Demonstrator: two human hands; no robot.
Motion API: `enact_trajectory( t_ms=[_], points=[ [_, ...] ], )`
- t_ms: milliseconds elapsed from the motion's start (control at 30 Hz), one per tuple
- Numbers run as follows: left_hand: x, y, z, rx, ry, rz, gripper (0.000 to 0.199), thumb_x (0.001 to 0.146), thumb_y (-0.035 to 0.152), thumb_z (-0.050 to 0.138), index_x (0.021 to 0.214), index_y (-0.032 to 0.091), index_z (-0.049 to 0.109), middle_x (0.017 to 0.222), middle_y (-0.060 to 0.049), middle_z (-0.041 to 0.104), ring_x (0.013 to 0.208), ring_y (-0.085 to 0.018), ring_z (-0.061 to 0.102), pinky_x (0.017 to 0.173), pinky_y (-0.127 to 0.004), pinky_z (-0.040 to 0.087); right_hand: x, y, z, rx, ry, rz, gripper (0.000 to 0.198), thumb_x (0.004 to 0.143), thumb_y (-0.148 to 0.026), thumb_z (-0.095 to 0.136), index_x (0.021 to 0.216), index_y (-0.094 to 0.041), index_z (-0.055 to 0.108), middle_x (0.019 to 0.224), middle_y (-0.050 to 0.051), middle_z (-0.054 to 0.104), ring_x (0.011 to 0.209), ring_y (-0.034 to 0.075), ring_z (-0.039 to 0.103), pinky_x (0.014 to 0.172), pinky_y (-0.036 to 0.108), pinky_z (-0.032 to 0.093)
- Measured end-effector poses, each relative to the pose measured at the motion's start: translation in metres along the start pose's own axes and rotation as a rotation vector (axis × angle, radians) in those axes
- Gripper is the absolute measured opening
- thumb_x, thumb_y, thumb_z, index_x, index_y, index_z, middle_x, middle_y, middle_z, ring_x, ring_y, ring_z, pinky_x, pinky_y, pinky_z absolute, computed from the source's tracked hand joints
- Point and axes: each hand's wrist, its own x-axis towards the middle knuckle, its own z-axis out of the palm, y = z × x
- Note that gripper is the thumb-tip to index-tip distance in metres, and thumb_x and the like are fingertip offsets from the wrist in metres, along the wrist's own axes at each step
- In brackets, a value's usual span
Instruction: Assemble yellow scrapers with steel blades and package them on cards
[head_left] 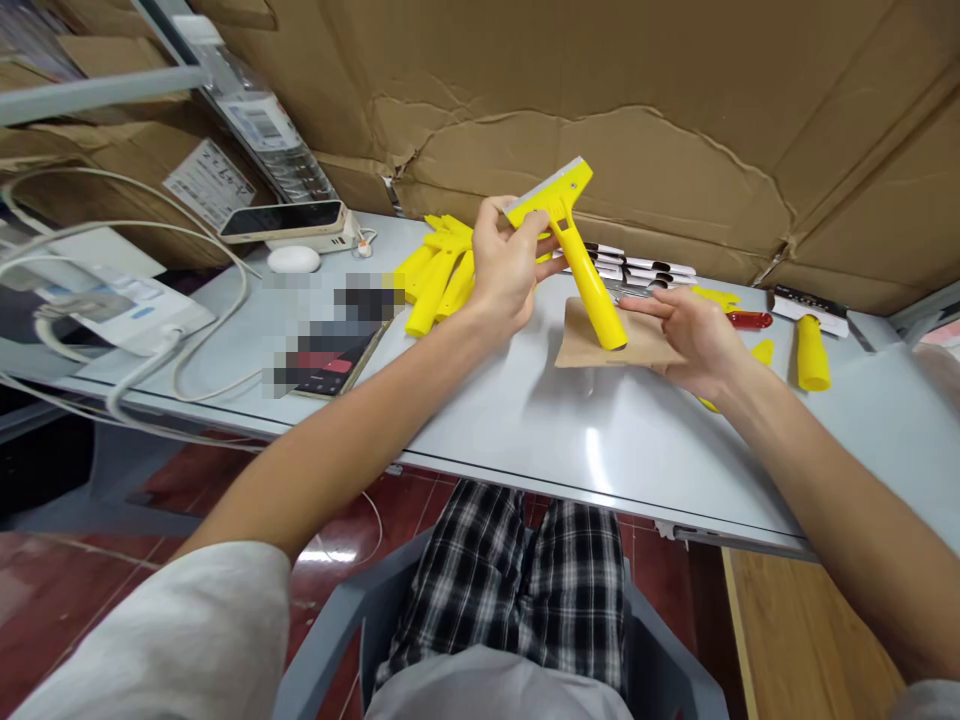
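My left hand point(510, 255) is closed round the head of a yellow scraper point(589, 280). It holds the scraper above the table, with the handle slanting down to the right and a pale edge strip along the top. My right hand point(697, 335) is to the right of the handle, fingers pointing left. A slim silvery metal piece point(634, 291) shows at its fingertips; its kind is unclear. Below lies a piece of brown cardboard point(600, 345), partly behind the scraper. Just past my right hand shows a red handle point(750, 320), its other end hidden.
Several yellow scrapers point(435, 285) are piled left of my hands. Small black-and-white packs point(660, 268) stand at the back. A yellow handle point(812, 355) is at right. Phones point(337, 365), cables point(176, 365) and a water bottle point(259, 120) occupy the left; a cardboard wall point(600, 60) stands behind.
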Motion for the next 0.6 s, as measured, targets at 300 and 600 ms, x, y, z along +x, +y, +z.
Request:
enact_trajectory(
  t_ms=[300, 600],
  points=[
    [-0.010, -0.002, 0.007, 0.016, -0.006, -0.004, 0.057, 0.088, 0.016, 0.088, 0.133, 0.040, 0.063, 0.119, -0.001, 0.083, 0.109, -0.023, 0.082, 0.093, -0.035, 0.066, 0.006, 0.006, 0.001, 0.058, -0.039, -0.084, 0.033, 0.074, -0.019, 0.070, 0.102, -0.010, 0.056, 0.082, 0.003, 0.059, 0.064, 0.000, 0.048, 0.053, 0.013, 0.040],
    [-0.011, -0.017, -0.001, 0.163, -0.175, -0.034, 0.032, 0.083, 0.013, 0.082, 0.112, 0.026, 0.078, 0.110, -0.003, 0.083, 0.118, -0.027, 0.079, 0.100, -0.038, 0.062, -0.008, -0.001, -0.005, -0.039, -0.156, -0.229, 0.091, 0.075, -0.074, 0.088, 0.146, -0.025, 0.058, 0.146, 0.010, 0.063, 0.123, 0.017, 0.068, 0.078, 0.019, 0.060]
  ],
)
